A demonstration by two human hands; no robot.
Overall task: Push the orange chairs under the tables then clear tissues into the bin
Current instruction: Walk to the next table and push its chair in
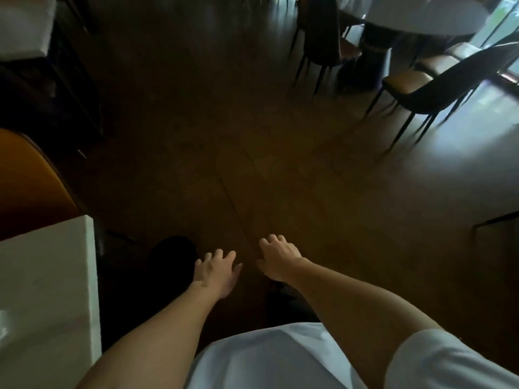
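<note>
Both my hands hang in front of me over the dark floor, holding nothing. My left hand (pixel 217 272) has its fingers spread, and my right hand (pixel 276 259) is spread too, just to its right. An orange chair (pixel 28 178) shows at the left edge, next to a white table (pixel 50 290). At the far right a chair with a tan-orange seat (pixel 412 80) stands out from a round white table (pixel 427 15). Another dark-backed chair (pixel 323 37) stands tucked near that table. No tissues or bin show in this view.
A wide stretch of dark brown floor (pixel 252 136) lies ahead. Another white table (pixel 25 26) sits at the upper left over a dark base. My dark shoe (pixel 174 256) is beside the left hand. Bright window light falls on the floor at the right.
</note>
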